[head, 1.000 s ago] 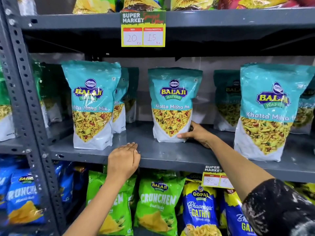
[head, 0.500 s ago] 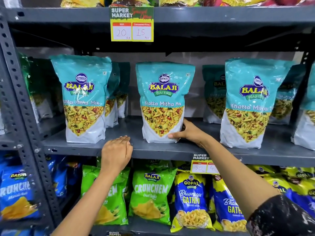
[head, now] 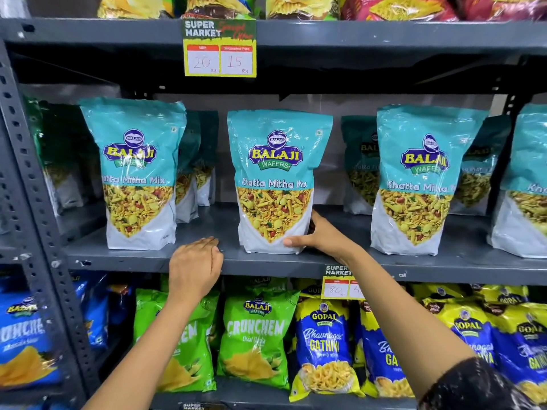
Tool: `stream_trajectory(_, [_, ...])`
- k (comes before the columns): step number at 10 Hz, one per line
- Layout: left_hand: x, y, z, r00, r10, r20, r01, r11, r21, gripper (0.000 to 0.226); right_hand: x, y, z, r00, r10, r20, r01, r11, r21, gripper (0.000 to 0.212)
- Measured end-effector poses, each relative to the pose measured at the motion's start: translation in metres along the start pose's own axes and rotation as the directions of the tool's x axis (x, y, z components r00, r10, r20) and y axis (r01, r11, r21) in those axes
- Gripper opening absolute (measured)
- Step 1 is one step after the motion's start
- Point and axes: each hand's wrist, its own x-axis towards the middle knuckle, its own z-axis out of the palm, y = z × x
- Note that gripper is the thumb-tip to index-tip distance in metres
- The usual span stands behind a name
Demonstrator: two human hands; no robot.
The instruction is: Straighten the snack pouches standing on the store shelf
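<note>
Right hand [head: 321, 239] around upright middle pouch [head: 276, 179], label facing outward.

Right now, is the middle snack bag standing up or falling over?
Standing up. The middle pouch sits on its base on the shelf, its top level, and the right hand grips its lower corner.

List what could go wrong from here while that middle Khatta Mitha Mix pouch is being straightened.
1. The right hand grips only the lower right corner of the middle pouch; a push there could twist or topple it.
2. The pouch stands near the front edge of the shelf and might slide off.
3. The left hand rests on the shelf edge, not steadying the pouch.
</note>
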Motion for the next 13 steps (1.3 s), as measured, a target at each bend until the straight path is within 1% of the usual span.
stream_trajectory(2, [0.0,0.001,-0.002,1.0,-0.004,0.01,0.005,1.0,-0.007,0.051,-0.002,-0.001,0.0,1.0,0.005,-0.006,-0.005,1.0,-0.024,0.105])
stream_trajectory(5, [-0.002,0.003,-0.005,0.999,-0.022,0.025,0.023,1.0,-0.02,0.052,-0.006,-0.005,0.005,1.0,0.004,-0.02,-0.005,0.999,-0.052,0.114])
stream_trajectory(6, [-0.002,0.003,-0.006,0.999,-0.017,0.029,0.018,1.0,-0.021,0.053,-0.006,-0.006,0.004,1.0,0.005,-0.011,-0.006,0.999,-0.053,0.111])
stream_trajectory(8, [-0.002,0.003,-0.007,1.0,-0.01,0.012,0.011,1.0,-0.029,0.052,-0.007,-0.005,0.003,1.0,0.008,-0.017,-0.009,0.998,-0.06,0.098])
stream_trajectory(10, [-0.004,0.004,-0.009,0.999,-0.007,0.034,0.009,0.999,-0.051,0.052,-0.006,-0.006,0.004,1.0,-0.016,-0.011,0.015,0.999,-0.044,0.11])
stream_trajectory(11, [-0.001,0.003,-0.01,0.999,0.009,0.039,-0.008,0.999,-0.035,0.055,-0.006,-0.007,0.003,1.0,-0.016,0.014,0.017,1.0,-0.025,0.111])
stream_trajectory(12, [-0.001,0.001,-0.007,1.0,0.012,0.005,-0.011,0.997,-0.07,0.059,-0.008,-0.007,-0.005,0.999,-0.038,0.039,0.038,0.999,-0.002,0.101])
stream_trajectory(13, [0.006,0.006,-0.011,0.993,-0.115,-0.019,0.108,0.973,-0.205,0.058,-0.019,-0.015,-0.015,0.991,-0.093,-0.094,0.086,0.994,-0.07,0.087])
